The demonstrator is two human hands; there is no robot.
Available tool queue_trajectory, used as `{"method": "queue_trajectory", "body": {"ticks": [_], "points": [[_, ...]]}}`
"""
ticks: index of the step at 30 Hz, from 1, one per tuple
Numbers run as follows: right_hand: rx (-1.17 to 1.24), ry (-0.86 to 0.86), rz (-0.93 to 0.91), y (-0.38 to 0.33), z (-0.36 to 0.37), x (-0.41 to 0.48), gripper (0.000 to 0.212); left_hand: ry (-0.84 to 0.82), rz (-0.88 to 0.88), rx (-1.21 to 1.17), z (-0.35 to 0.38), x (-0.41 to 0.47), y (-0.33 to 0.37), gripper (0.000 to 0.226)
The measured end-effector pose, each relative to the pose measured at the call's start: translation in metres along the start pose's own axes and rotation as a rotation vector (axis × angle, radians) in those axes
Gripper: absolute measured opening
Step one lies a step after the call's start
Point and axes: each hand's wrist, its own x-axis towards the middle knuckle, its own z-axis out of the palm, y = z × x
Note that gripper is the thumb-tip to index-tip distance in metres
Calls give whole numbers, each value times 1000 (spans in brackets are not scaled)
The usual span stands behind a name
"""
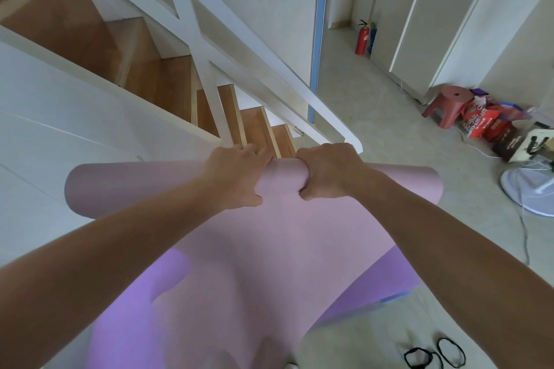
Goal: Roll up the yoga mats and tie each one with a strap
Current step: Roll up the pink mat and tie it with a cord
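Stairs (168, 78) climb at eleven o'clock while my left hand (236, 180) and right hand (326, 172) grip the rolled mat (281, 178) to wind it tight.

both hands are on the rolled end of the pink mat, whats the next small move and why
Probably turn the roll one wrap toward the body, pulling it tight. The left hand and right hand grip the rolled end of the pink mat at its middle, much of the mat lies unrolled below them, and the roll's ends flare loose. The black straps lie untouched on the floor.
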Motion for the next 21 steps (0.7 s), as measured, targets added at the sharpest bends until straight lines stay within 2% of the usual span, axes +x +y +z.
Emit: {"method": "queue_trajectory", "body": {"ticks": [12,21], "points": [[55,6,-41,-22,-1,-8,38,-18,-14,47,-4,-22,-10,72],[-29,6,-95,-30,-10,-9,41,-45,-53,-67,7,-39,-11,76]]}}
